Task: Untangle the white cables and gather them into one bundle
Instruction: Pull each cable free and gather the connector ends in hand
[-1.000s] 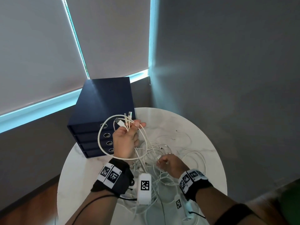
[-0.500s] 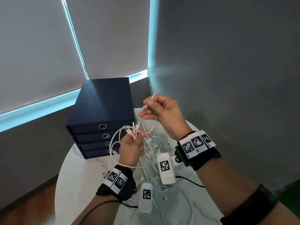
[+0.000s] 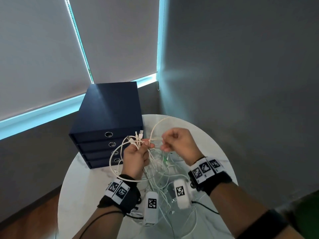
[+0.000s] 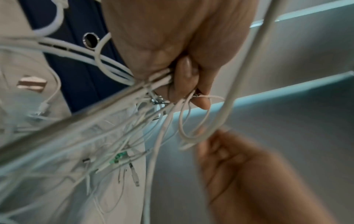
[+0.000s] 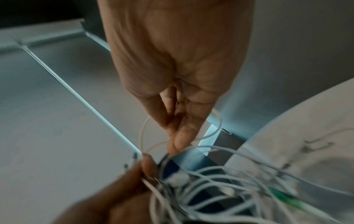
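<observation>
My left hand (image 3: 138, 152) is raised above the round white table (image 3: 82, 187) and grips several white cable ends (image 3: 136, 138), whose plugs stick up past the fingers. The wrist view shows my left hand (image 4: 182, 72) curled tight round those cables (image 4: 157, 80). Close on its right, my right hand (image 3: 174, 140) pinches one thin white cable (image 3: 155, 128) that arcs up and over to the left hand. Thumb and fingers of my right hand (image 5: 176, 136) meet on that cable (image 5: 142, 130). A loose tangle of white cables (image 3: 164, 178) hangs down and lies on the table.
A dark blue drawer box (image 3: 107, 121) with ring pulls stands at the back left of the table, right behind my left hand. Grey walls and window blinds close in behind. A small green part (image 3: 166, 159) sits in the tangle.
My right hand went from the tangle on the table up high with a cable end, then came down beside my left hand. My left hand stayed raised, holding the ends.
</observation>
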The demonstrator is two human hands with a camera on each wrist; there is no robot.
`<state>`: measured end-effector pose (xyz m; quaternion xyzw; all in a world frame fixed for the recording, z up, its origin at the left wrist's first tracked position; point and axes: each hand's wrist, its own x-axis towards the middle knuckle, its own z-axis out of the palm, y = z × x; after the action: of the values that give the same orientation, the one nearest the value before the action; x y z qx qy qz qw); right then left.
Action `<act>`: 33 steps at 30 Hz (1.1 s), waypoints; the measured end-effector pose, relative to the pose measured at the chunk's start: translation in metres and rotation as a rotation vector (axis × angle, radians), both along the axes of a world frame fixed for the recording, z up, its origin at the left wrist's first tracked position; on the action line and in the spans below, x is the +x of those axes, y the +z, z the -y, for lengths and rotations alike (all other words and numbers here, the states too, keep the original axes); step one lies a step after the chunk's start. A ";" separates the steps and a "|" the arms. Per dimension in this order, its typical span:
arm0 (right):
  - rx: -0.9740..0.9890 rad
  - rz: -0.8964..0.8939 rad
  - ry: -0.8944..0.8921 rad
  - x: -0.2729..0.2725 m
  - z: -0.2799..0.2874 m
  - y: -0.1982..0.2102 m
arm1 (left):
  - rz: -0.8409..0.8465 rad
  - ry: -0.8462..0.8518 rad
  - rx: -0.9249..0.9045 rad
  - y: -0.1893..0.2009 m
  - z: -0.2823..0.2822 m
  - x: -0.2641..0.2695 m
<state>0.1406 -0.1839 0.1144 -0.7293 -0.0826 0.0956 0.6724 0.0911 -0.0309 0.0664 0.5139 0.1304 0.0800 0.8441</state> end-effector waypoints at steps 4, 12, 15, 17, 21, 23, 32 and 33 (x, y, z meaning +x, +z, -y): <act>-0.213 -0.001 0.106 -0.012 -0.002 -0.046 | -0.004 -0.017 -0.013 0.001 0.001 -0.001; 0.040 0.051 0.042 -0.021 -0.025 -0.050 | 0.024 -0.059 -0.030 0.002 0.004 -0.006; 0.206 0.034 0.051 -0.027 -0.031 -0.048 | 0.034 -0.051 -0.031 0.004 0.002 -0.007; 0.232 0.048 0.048 -0.028 -0.033 -0.051 | 0.026 -0.028 -0.015 0.003 0.000 -0.007; 0.208 0.071 0.059 -0.027 -0.034 -0.055 | 0.036 -0.018 -0.021 0.000 0.000 -0.007; 0.229 0.050 0.056 -0.027 -0.034 -0.054 | 0.039 -0.023 -0.029 0.002 -0.001 -0.008; 0.218 0.034 0.080 -0.028 -0.033 -0.053 | 0.018 -0.034 -0.003 -0.003 0.000 -0.008; 0.205 0.035 0.087 -0.029 -0.032 -0.054 | 0.016 -0.032 0.006 -0.003 0.000 -0.008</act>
<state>0.1121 -0.1517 0.0603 -0.6539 -0.1352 0.1028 0.7373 0.0829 -0.0305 0.0633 0.5180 0.1152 0.0709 0.8446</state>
